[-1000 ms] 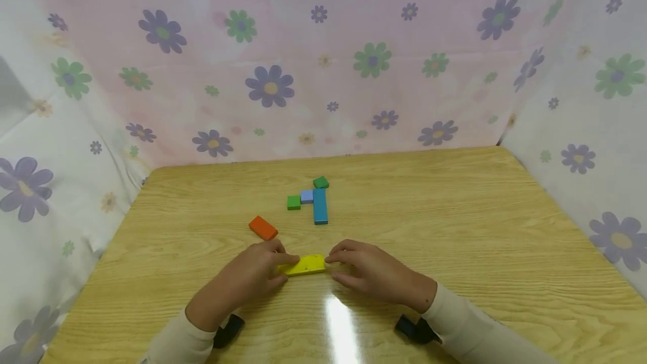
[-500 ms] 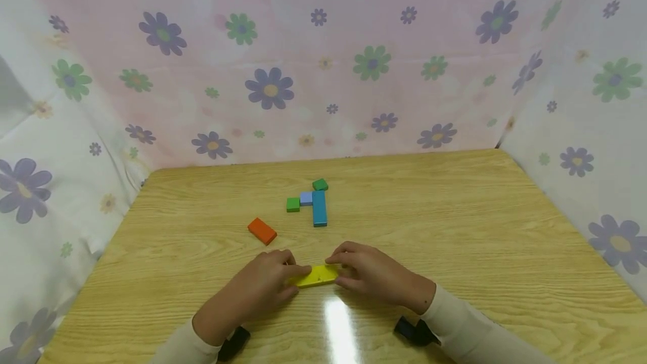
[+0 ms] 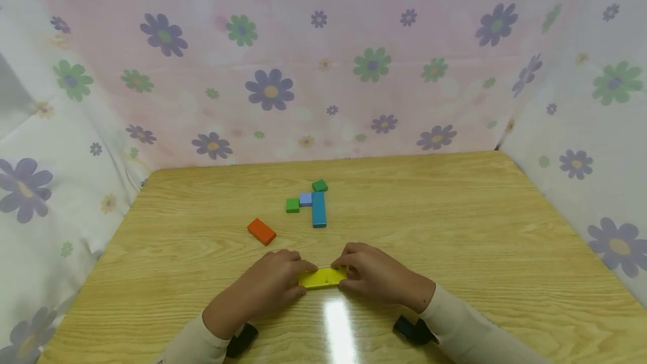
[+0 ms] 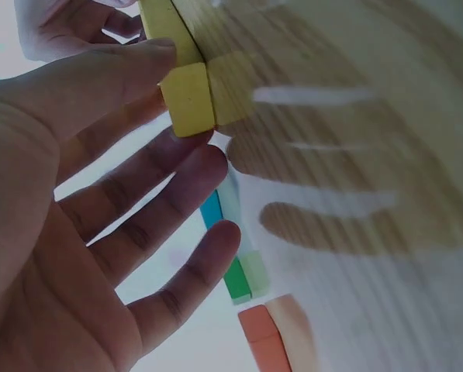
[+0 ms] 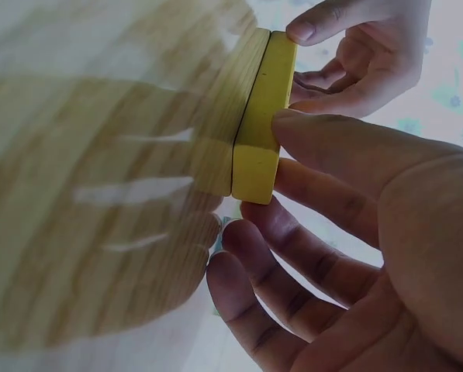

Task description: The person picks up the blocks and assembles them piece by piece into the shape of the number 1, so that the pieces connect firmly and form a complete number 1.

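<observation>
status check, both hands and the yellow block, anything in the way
Left hand, right hand pinching opposite ends. Yellow block flat on table. Orange block apart, seemingly no obstacle.

A wood-grained table (image 3: 455, 223) bears an orange-red block (image 3: 261, 231) lying askew, a bright green block (image 3: 292, 205), a lilac block (image 3: 305, 200), a long blue block (image 3: 319, 210) and a darker green block (image 3: 319, 185) (these four clustered together), while a flower-printed cloth (image 3: 308, 60) hangs behind and at both sides.
</observation>
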`<state>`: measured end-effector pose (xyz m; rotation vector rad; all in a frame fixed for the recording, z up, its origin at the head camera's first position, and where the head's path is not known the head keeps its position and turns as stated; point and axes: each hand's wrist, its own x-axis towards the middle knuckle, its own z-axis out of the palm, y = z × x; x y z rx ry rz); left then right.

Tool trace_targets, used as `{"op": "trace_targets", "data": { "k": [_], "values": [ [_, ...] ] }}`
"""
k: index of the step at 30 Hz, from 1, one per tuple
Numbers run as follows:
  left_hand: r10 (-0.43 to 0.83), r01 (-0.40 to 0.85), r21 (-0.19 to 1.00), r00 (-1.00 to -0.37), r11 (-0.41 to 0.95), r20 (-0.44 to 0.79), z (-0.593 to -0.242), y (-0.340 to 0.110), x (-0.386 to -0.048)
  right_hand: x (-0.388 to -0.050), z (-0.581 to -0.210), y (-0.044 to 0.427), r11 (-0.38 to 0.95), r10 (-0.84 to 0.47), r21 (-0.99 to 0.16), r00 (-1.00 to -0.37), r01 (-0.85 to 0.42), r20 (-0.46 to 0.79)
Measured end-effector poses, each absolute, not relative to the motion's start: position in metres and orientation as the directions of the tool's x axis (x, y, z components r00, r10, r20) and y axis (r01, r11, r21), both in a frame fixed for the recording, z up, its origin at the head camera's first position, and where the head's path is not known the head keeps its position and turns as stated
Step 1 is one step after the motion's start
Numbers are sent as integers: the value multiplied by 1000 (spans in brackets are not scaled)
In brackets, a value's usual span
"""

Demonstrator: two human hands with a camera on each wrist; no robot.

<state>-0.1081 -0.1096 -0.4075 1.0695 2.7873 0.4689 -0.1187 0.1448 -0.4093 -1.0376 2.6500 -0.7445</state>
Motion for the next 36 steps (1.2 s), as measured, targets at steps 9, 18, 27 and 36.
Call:
{"op": "trace_targets", "data": {
  "k": [9, 18, 27, 36],
  "values": [
    [649, 567, 444, -760, 694, -43, -410, -116, -112, -120, -406, 143, 614, -694, -518, -720, -596, 7],
    [647, 554, 470, -760, 687, -50, -413, -115, -110, -131, -405, 147, 648, -669, -491, -743, -583, -1],
    [651, 571, 442, -758, 692, -42, -414, -115, -112, -158, -401, 137, 656, -642, -440, -760, -613, 100],
    [654, 575, 440, -755, 690, -39, -412, -116, -112, -184, -400, 125, 669, -639, -410, -761, -620, 111]
  ]
}}
